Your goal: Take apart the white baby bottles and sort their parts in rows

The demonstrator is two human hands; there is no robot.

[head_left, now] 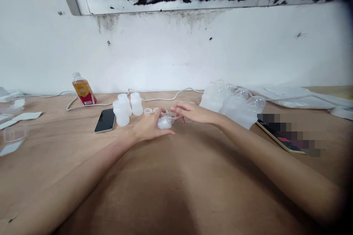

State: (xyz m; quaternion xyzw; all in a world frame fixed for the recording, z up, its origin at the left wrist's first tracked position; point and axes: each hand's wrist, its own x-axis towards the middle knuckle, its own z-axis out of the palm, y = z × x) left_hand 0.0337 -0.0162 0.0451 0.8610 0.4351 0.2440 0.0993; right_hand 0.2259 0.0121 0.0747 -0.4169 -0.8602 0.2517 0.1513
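Note:
My left hand (149,126) is wrapped round a small translucent white container (164,122), which lies on its side or tilted, low over the wooden table. At its right end my right hand (190,112) has its fingers bent together near a clear part; what they pinch is too small to make out. Just behind my hands are small white rings (148,111). Several frosted white bottles (121,114) stand upright to the left. On the right, close to my right forearm, several frosted bottles with clear domed tops (234,102) are grouped together.
A dark phone (105,120) lies left of the bottles, with a drink bottle (84,90) behind it. Another phone (278,136) is at the right. A white cable (165,99) runs along the wall. Clear plastic pieces (15,133) lie far left, plastic bags (292,95) back right.

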